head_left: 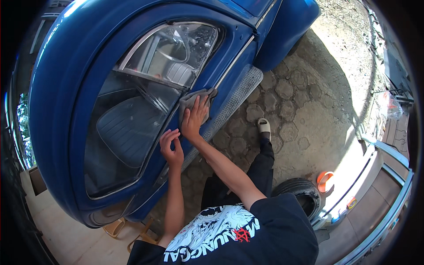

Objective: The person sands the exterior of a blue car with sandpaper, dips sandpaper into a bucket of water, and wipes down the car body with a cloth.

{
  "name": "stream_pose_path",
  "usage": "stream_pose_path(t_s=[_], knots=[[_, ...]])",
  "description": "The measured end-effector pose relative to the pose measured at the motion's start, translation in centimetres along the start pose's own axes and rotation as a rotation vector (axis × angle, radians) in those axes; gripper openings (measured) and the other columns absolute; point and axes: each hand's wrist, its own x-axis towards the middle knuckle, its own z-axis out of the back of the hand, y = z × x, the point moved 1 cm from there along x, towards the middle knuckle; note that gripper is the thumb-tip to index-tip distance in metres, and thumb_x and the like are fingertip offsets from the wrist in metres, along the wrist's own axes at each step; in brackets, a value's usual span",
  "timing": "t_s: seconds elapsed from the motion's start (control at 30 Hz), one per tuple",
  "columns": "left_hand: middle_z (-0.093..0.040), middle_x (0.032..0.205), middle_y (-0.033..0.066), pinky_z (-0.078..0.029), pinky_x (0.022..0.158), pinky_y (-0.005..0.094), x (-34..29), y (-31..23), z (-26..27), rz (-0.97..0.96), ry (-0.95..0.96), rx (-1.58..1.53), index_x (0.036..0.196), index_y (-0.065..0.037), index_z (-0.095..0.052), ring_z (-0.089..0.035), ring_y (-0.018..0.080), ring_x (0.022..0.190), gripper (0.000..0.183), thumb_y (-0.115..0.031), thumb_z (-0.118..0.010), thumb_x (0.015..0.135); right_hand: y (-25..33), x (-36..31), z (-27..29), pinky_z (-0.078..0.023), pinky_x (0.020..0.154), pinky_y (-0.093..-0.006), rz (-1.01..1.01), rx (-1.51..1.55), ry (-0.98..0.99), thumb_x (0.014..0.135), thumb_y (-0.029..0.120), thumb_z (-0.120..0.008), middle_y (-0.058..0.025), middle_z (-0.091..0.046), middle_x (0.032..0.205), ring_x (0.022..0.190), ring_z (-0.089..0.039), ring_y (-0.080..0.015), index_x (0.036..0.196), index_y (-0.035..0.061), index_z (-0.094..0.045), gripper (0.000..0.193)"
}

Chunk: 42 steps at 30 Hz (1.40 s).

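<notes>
My right hand lies with its fingers spread flat over a grey cloth, pressing it to the blue car door just below the window's lower edge. The cloth is bunched and partly hidden under the palm. Close by on the left, my left hand is raised beside the window edge, its fingers loosely bent and the thumb apart. Nothing shows in it. The car's side window is shut, and a grey seat and a steering wheel show through the glass.
A ribbed running board juts out below the door. My sandalled foot stands on the paved ground. A tire and an orange ring-shaped thing lie at the right. Metal rails stand beyond; a tan sandal lies lower left.
</notes>
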Motion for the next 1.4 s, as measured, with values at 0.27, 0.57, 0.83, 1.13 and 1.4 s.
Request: stream_pose_path(t_s=[0.27,0.57,0.83,1.13,1.4], knots=[[-0.072,0.132,0.0091,-0.041,0.116,0.0531,0.2,5.1,3.7,-0.394,0.377,0.022,0.113,-0.007,-0.073,-0.059,0.037,0.133,0.028,0.005,-0.06,0.092,-2.8,7.1,0.1,-0.013,0.124,-0.0636,0.085,0.035,-0.142,0.11,0.03,-0.035,-0.0216,-0.017,0.173,0.158,-0.02,-0.0431,0.166,0.0096,-0.026,0.06],[-0.07,0.136,0.0121,-0.038,0.119,0.056,-3.2,5.8,5.8,-0.244,0.287,-0.077,0.119,-0.007,-0.073,-0.058,0.0386,0.134,0.029,0.002,-0.059,0.095,0.9,-8.7,-2.5,-0.013,0.124,-0.0615,0.058,0.01,-0.152,0.11,0.034,-0.037,-0.0255,-0.019,0.172,0.159,-0.016,-0.046,0.165,0.0034,-0.027,0.064],[-0.064,0.145,0.0145,-0.03,0.122,0.0586,-3.9,8.3,3.4,-0.296,0.225,0.179,0.128,-0.006,-0.07,-0.053,0.0381,0.139,0.03,-0.01,-0.058,0.101,-5.4,10.2,-0.3,-0.016,0.126,-0.0562,-0.155,0.032,-0.303,0.112,0.033,-0.031,-0.0276,-0.018,0.171,0.155,-0.019,-0.0503,0.164,0.0032,-0.028,0.06],[-0.046,0.161,0.0194,-0.022,0.125,0.0608,-8.8,8.6,5.5,-0.179,0.246,0.205,0.148,-0.004,-0.057,-0.041,0.0403,0.149,0.048,-0.022,-0.055,0.104,0.1,-11.3,-0.5,-0.008,0.123,-0.0677,0.326,-0.055,0.075,0.107,0.033,-0.044,-0.0318,-0.011,0.171,0.156,-0.009,-0.0553,0.163,0.0025,-0.028,0.065],[-0.027,0.173,0.0088,-0.02,0.128,0.0539,-11.2,10.5,5.9,-0.191,0.426,0.598,0.163,-0.013,-0.039,-0.025,0.0309,0.159,0.062,-0.036,-0.05,0.105,-2.9,5.4,-0.8,-0.01,0.127,-0.058,-0.104,0.014,-0.209,0.112,0.038,-0.03,-0.0334,-0.017,0.169,0.155,-0.015,-0.0545,0.164,-0.0011,-0.022,0.065]])
